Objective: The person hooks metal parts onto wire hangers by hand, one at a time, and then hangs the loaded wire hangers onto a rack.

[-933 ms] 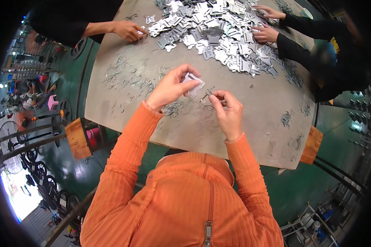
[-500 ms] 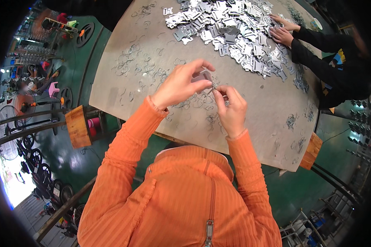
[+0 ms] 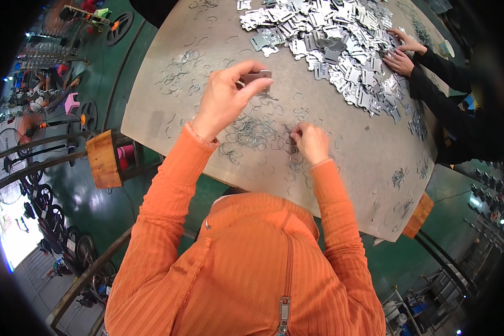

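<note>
My left hand (image 3: 223, 99) is raised over the table, its thumb and fingers closed on a flat metal buckle plate (image 3: 265, 74). Lower and to the right, my right hand (image 3: 313, 141) is down by the tabletop with thumb and fingertips pinched together. Thin dark wire shows at those fingertips, but whether it is gripped or lies behind them is too small to tell. Between and below my hands lies a loose heap of bent wire clips (image 3: 247, 133).
A large pile of silver metal plates (image 3: 347, 56) covers the far part of the table (image 3: 347, 185). A co-worker's hands (image 3: 400, 59) rest at its right edge. More wire clips (image 3: 179, 70) lie scattered at the left. A wooden stool (image 3: 103, 162) stands beyond the left edge.
My hands have come apart. The left moved up and left with the buckle plate; the right dropped toward the tabletop near the wire clips. The view has shifted slightly.
</note>
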Demonstrator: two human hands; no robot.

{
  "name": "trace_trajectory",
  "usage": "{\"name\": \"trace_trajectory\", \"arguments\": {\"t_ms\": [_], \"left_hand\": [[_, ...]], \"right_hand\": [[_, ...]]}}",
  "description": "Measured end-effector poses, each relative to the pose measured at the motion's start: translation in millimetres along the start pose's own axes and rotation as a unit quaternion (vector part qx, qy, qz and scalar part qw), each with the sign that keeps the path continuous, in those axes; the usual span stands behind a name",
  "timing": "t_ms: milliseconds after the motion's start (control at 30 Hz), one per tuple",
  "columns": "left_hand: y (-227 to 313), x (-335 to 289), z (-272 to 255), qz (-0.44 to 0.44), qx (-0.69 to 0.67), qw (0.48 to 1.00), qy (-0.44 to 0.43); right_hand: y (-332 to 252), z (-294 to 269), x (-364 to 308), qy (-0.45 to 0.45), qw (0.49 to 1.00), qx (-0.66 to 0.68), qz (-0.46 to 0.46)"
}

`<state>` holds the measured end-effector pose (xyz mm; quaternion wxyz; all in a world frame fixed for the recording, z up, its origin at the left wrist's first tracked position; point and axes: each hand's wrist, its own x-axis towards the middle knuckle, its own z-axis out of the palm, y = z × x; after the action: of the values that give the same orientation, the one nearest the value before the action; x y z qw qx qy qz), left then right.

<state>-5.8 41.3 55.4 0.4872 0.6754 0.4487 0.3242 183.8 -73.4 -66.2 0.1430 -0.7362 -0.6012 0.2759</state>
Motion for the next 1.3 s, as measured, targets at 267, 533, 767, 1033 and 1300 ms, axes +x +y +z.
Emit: {"name": "trace_trajectory", "arguments": {"t_ms": [267,533,767,1033,1300], "left_hand": [[-19.5,-12.9,-15.7,-0.009,0.048,0.999,-0.008],[-22.7,-40.4,3.5,-0.023,-0.022,0.999,-0.026],[-5.8,-61.9,31.2,-0.036,-0.074,0.995,-0.055],[17.8,-59.5,57.5,0.138,0.039,0.990,-0.005],[15.3,-36.2,81.9,0.228,0.110,0.967,-0.007]], "right_hand": [[-7.9,31.4,-6.0,0.059,0.990,-0.119,-0.040],[7.1,8.4,-14.5,0.115,0.975,0.191,0.024],[-87.4,-87.6,-48.7,0.077,0.827,0.555,0.049],[-90.8,-101.6,-55.7,0.117,0.767,0.629,0.045],[-84.6,-101.3,-47.8,0.253,0.748,0.613,0.003]]}}
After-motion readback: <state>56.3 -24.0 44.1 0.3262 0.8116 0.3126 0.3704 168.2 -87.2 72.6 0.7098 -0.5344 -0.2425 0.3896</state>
